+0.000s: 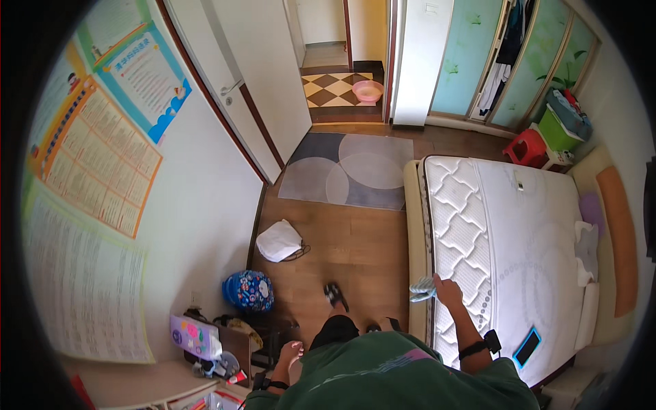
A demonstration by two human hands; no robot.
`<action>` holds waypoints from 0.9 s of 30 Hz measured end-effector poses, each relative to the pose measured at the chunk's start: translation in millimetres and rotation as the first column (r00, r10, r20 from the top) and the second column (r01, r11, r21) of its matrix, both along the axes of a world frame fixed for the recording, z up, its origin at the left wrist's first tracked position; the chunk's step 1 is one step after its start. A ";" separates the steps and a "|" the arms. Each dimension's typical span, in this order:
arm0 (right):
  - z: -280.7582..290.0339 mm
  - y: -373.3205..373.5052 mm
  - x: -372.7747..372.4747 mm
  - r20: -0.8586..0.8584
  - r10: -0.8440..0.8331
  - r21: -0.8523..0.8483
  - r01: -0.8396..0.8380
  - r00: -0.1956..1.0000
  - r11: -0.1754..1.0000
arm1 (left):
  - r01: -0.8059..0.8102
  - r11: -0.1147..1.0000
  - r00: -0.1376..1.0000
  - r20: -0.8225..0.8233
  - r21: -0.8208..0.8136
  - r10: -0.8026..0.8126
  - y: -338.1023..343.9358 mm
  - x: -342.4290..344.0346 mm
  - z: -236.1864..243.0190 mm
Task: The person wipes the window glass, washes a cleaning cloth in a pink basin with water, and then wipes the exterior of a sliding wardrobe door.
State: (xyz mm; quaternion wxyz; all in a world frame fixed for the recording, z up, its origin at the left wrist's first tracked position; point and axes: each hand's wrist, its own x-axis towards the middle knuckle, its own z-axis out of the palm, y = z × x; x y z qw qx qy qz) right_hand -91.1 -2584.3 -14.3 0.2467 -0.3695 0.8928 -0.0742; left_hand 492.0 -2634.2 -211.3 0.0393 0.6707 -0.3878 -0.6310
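My right hand (448,292) is over the left edge of the bed, fingers closed on a small striped cloth (423,288) in pale blue and grey. The bundled cloth hangs just past the mattress edge; its exact kind is unclear. Below it, the white quilted mattress (456,225) lies partly bare beside a smooth pale cover (526,232). Low by my left side, my left hand (291,351) has its fingers curled, with nothing visible in them. It is nearest to a dark chair (272,342) at the desk. A blue-framed tablet (527,347) rests on the bed near my right forearm.
On the wood floor lie a white drawstring bag (279,240) and a blue patterned backpack (248,291) by the wall. A grey rug (345,171) leads to the open door (256,61). A red stool (525,146) stands beyond the bed. A cluttered desk (147,388) is at lower left.
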 end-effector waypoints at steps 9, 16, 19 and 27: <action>-145.8 -61.1 -85.9 0.068 -0.382 0.347 0.337 0.922 0.875 | 0.300 0.885 0.895 0.217 0.356 -0.390 -288.7 -20.0 -46.3; -162.5 -177.9 -120.1 -0.036 -0.572 0.381 0.540 0.819 0.750 | 0.708 0.556 0.707 0.419 -0.436 -0.570 -626.7 -127.8 -59.7; -159.5 -275.0 -146.3 -0.030 -0.666 0.369 0.627 0.745 0.685 | 0.360 0.867 0.933 0.132 -0.345 -0.335 -730.0 -218.7 -18.6; -219.4 -607.6 -310.7 0.033 0.175 0.387 -0.174 0.984 0.905 | 0.270 0.957 0.958 0.127 -0.105 -0.257 -884.4 -268.0 -8.5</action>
